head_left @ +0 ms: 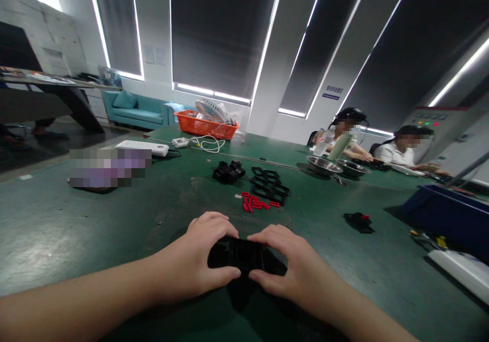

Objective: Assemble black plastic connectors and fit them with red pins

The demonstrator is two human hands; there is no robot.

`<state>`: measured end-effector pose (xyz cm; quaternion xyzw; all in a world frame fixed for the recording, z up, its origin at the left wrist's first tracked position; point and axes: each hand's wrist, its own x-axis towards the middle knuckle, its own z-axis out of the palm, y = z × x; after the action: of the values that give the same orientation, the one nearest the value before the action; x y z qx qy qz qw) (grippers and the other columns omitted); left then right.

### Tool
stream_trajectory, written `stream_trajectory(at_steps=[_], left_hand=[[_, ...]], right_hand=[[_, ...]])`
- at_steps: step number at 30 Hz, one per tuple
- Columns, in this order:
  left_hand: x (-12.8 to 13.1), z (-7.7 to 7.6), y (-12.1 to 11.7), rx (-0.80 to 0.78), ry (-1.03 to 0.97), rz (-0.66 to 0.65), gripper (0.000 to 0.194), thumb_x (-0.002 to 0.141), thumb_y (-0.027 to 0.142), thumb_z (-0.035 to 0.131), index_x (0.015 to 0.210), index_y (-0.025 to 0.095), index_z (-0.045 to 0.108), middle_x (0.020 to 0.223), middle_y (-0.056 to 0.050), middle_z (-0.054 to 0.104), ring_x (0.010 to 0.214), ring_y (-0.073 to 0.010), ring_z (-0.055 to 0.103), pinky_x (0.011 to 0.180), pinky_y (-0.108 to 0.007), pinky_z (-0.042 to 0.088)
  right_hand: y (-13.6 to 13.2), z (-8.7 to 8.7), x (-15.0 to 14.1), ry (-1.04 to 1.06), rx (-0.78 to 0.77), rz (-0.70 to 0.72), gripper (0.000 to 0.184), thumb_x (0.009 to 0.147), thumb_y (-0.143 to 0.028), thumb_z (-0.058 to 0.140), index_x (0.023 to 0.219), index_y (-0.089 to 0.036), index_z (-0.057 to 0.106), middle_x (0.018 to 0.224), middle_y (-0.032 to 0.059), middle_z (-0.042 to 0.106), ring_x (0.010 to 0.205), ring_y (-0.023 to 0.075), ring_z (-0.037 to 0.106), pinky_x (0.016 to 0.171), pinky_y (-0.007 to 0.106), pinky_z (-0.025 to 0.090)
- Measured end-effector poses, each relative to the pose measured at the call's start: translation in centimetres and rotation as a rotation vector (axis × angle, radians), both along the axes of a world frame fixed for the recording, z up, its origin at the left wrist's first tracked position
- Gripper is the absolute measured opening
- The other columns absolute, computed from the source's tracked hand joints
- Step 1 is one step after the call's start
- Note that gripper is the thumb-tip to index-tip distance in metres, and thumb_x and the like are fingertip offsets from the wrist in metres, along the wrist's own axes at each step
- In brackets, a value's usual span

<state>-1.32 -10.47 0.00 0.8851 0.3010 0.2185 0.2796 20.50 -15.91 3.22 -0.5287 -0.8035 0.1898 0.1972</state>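
Between my hands, near the front of the green table [179,204], is a dark, glossy black plastic part [246,254]; its exact kind is too dark to make out. My left hand [210,253] curls around its left end, thumb on the near edge and fingers on the far edge. Round the right end, my right hand [280,260] grips it in the same way. Just beyond lie several small red plastic pieces [255,202], with several black rectangular frames [269,184] behind them. A pile of black plastic parts [228,172] sits to their left.
An orange basket [206,126] holding a fan stands at the far side. Metal bowls [324,166] and two people [397,151] are at the back right. A black part with red [359,221] and a blue bin [446,219] lie right; a white power bank [142,148] lies left.
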Motion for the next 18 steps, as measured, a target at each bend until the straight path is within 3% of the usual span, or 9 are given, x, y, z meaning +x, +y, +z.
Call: stream_trajectory(at_steps=[13, 18], left_hand=[[-0.1, -0.08, -0.04, 0.006, -0.003, 0.003, 0.037, 0.076, 0.029, 0.071, 0.111, 0.019, 0.06, 0.116, -0.009, 0.062, 0.125, -0.032, 0.043, 0.107, -0.05, 0.033], [-0.26, 0.06, -0.17, -0.023, -0.015, 0.008, 0.049, 0.077, 0.032, 0.071, 0.123, 0.021, 0.056, 0.125, -0.01, 0.059, 0.124, -0.032, 0.045, 0.106, -0.05, 0.035]], right_hand=[[-0.01, -0.31, 0.1, 0.013, 0.003, -0.004, 0.034, 0.07, -0.018, 0.074, 0.104, -0.019, 0.068, 0.099, 0.0042, 0.069, 0.094, 0.0211, 0.06, 0.084, 0.035, 0.046], [-0.07, -0.01, -0.03, 0.013, -0.011, -0.008, 0.035, 0.071, -0.018, 0.073, 0.105, -0.019, 0.068, 0.099, 0.0045, 0.069, 0.096, 0.0216, 0.06, 0.085, 0.035, 0.046]])
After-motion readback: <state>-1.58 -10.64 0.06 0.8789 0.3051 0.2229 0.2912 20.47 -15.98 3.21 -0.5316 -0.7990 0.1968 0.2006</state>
